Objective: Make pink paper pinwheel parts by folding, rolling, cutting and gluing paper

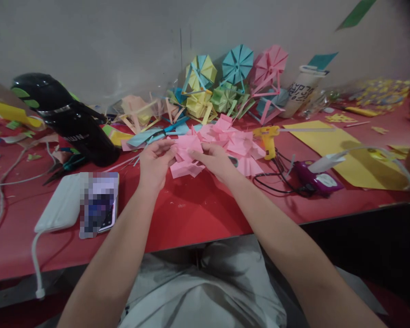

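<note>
Fingers (pixel 163 149) around pink folded paper (pixel 187 165)

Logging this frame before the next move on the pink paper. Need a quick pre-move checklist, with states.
1. Grip of left hand on pink folded paper piece: ok.
2. Grip of right hand on the same piece: ok.
3. Piece separate from pile of pink folded papers behind it: cannot tell, they overlap.
4. Both hands apart from yellow plastic glue gun: ok.
5. Glue gun hot or cold: cannot tell.
</note>
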Action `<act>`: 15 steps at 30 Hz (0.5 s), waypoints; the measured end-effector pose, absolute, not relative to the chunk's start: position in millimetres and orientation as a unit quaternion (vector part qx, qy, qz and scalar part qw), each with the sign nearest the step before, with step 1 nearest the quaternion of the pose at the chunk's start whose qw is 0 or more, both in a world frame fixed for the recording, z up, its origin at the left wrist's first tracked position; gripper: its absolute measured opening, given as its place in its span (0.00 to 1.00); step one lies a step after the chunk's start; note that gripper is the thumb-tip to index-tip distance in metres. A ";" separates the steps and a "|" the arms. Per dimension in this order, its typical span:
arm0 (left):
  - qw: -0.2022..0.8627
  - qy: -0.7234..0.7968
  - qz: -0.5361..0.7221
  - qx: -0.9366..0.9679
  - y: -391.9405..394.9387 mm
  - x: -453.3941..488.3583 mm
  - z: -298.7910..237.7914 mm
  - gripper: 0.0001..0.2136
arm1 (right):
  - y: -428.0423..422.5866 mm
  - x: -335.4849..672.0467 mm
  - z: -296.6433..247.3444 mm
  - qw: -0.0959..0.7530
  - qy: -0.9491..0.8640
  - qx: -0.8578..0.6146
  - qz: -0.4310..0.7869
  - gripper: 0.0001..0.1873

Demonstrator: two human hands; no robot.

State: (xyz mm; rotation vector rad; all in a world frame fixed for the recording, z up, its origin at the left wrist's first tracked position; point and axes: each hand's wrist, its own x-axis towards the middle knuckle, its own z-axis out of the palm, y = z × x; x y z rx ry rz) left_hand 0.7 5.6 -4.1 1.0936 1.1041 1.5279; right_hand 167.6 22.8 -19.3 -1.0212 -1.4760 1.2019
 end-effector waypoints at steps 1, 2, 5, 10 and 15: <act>0.463 0.448 0.621 0.446 5.6 0.5 -4.0 0.11 | 21.8 167.1 -19.1 0.471 -0.602 -0.416 0.493 0.22; 0.464 0.447 0.621 0.446 5.6 0.2 -3.8 0.11 | 21.3 166.9 -19.3 0.473 -0.599 -0.415 0.495 0.22; 0.467 0.448 0.625 0.437 5.9 -0.6 -2.4 0.10 | 22.3 167.9 -20.7 0.483 -0.588 -0.411 0.502 0.21; 0.479 0.452 0.624 0.420 5.5 -0.5 0.6 0.10 | 23.4 171.8 -18.1 0.486 -0.591 -0.407 0.499 0.24; 0.476 0.478 0.608 0.418 5.8 -1.8 0.8 0.10 | 21.1 175.2 -12.6 0.477 -0.596 -0.405 0.503 0.21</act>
